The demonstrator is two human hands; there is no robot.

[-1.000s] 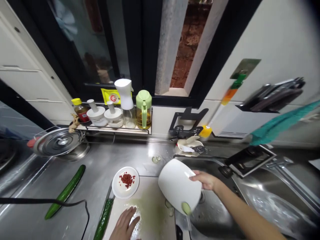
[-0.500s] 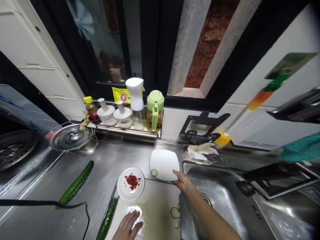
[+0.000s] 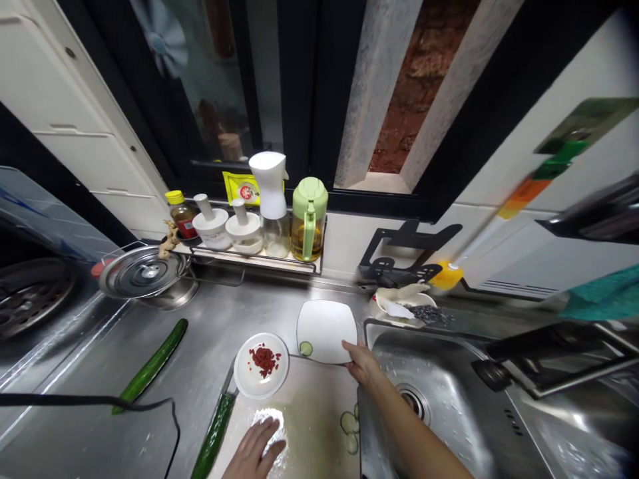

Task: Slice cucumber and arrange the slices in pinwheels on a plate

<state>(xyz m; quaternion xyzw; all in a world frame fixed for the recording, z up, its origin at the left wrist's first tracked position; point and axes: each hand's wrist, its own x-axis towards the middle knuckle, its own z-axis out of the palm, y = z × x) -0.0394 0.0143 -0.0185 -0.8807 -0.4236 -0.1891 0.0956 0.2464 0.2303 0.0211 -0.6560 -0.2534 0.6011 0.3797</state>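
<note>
My right hand (image 3: 362, 362) grips the near right edge of a white square plate (image 3: 327, 326), thumb on top. One cucumber slice (image 3: 306, 348) lies in the plate's near left corner. My left hand (image 3: 255, 449) rests low over the cutting board (image 3: 309, 412), fingers spread, holding nothing. Several cucumber slices (image 3: 349, 424) lie at the board's right edge. A round white dish (image 3: 244, 382) with red berries (image 3: 264, 360) sits at the board's far left corner. Beside it are a knife (image 3: 228, 380), partly hidden, and a cucumber (image 3: 214, 436).
Another whole cucumber (image 3: 152, 366) lies on the steel counter at left, near a black cable (image 3: 100, 402). The sink (image 3: 449, 386) is on the right. Behind stand a lidded pot (image 3: 150, 273), a condiment rack (image 3: 254, 261) and a green-topped oil jug (image 3: 308, 219).
The white plate has shifted slightly left and nearer with my right hand still on it. My left hand has barely moved.
</note>
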